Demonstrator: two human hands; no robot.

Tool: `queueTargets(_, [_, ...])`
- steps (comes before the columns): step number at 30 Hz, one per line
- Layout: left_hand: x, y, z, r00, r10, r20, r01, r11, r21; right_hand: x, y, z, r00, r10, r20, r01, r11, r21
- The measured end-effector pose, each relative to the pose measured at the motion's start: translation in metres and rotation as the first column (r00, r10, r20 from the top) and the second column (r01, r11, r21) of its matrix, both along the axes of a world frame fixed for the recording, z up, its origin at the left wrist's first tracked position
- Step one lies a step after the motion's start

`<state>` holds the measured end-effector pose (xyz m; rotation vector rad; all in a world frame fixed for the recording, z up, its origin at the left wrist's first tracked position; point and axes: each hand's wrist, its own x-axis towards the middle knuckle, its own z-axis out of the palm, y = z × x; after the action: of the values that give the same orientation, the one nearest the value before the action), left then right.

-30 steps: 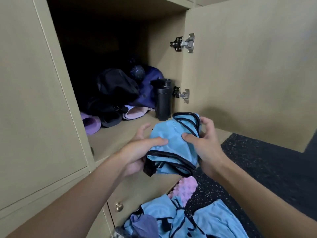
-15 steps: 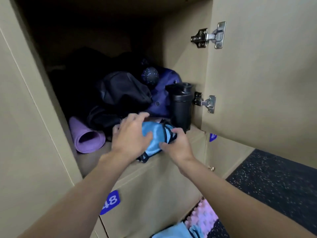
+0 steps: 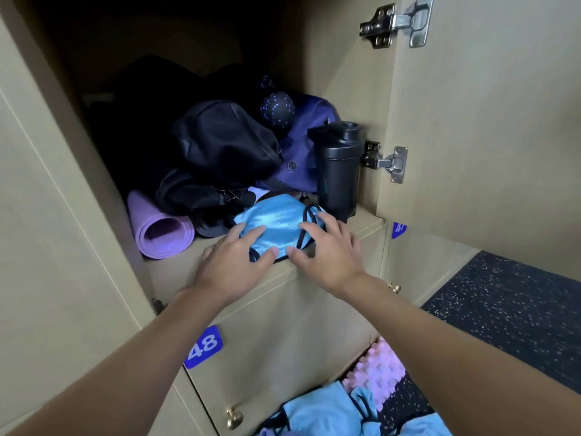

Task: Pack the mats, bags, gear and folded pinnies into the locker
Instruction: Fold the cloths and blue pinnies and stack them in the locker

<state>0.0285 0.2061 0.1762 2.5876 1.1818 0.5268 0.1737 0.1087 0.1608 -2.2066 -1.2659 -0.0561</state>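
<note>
The folded blue pinnie (image 3: 276, 226), edged in black binding, lies at the centre of the frame on the front part of the locker shelf (image 3: 176, 269). Its near edge sits right at the shelf lip. Our left hand (image 3: 232, 262) rests on its left side with the fingers spread and nearly straight and the thumb against its front edge. Our right hand (image 3: 330, 253) lies flat over its right side, fingers fanned out, thumb touching the front edge just beside the left thumb. Neither hand is closed around the cloth; both press on it with loose fingers.

Just right of the pinnie stands a black shaker bottle (image 3: 338, 171), upright and close to the locker's side wall. To the left, a rolled purple yoga mat (image 3: 160, 231) lies with its open end toward us. Behind the pinnie a black bag (image 3: 226, 143) is heaped on other dark gear, and a navy bag (image 3: 309, 152) leans behind the bottle. A dark ball with purple speckles (image 3: 276, 111) sits on top between the two bags.

The open door (image 3: 487, 121) fills the right of the frame, held by two metal hinges (image 3: 385, 162). Below the shelf, a blue tag reading 48 (image 3: 204, 346) marks the lower locker. At bottom centre, loose blue pinnies (image 3: 327, 413) and a pink knobbed foam piece (image 3: 377, 369) lie on the dark speckled floor (image 3: 509, 309).
</note>
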Motion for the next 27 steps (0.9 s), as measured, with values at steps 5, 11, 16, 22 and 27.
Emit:
queueTargets(5, [-0.009,-0.011,-0.003,0.999,-0.02,-0.033,0.021,0.999,0.024,-0.005,-0.02,-0.006,0.996,0.063,-0.061,-0.062,0.998,0.007])
queueTargets(11, [-0.029,-0.042,-0.006,0.998,-0.049,0.04,0.041,0.984,0.175,-0.021,-0.068,-0.035,0.98,0.157,-0.121,-0.157,0.988,0.013])
queueTargets(16, [-0.031,-0.083,-0.022,0.954,-0.287,0.092,0.272,0.951,0.147,-0.032,-0.112,-0.092,0.953,0.117,-0.281,-0.146,0.986,-0.086])
queueTargets(22, [-0.035,-0.109,-0.136,0.919,-0.331,-0.212,0.264,0.92,-0.291,-0.047,-0.152,-0.18,0.9,0.029,-0.435,-0.146,0.96,-0.238])
queueTargets(27, [-0.069,-0.098,-0.229,0.896,-0.305,-0.323,0.172,0.908,-0.381,-0.073,-0.161,-0.238,0.822,0.011,-0.57,-0.216,0.931,-0.294])
